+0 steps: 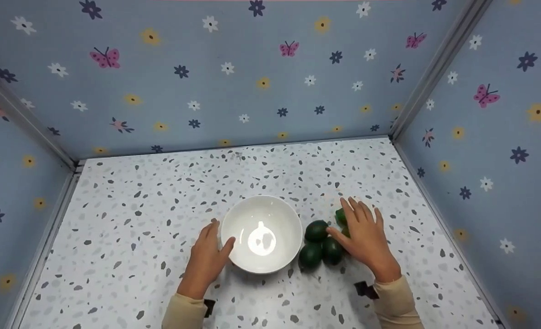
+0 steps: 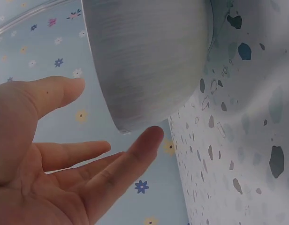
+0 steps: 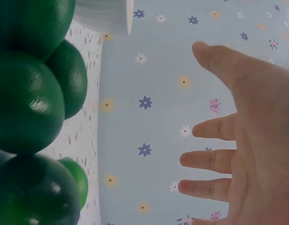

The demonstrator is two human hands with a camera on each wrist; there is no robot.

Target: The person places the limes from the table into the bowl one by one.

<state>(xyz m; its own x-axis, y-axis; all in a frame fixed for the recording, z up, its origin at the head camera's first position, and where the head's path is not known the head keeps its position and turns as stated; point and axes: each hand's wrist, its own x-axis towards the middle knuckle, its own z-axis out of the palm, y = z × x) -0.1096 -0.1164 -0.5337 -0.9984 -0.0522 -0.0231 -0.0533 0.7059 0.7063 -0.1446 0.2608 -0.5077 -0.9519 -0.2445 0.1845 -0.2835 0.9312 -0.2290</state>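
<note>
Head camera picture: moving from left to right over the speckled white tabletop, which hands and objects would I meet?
The person's bare left hand → a glossy white round bowl → a cluster of three dark green, shiny, oval fruit-like objects → the person's bare right hand.

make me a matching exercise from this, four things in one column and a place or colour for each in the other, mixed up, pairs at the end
1. bowl
2. left hand
3. right hand
4. back wall

A. blue, with flowers and butterflies
B. partly covering green items in the head view
C. white, between the hands
D. at the bowl's left side

Pairs: 1-C, 2-D, 3-B, 4-A
</note>
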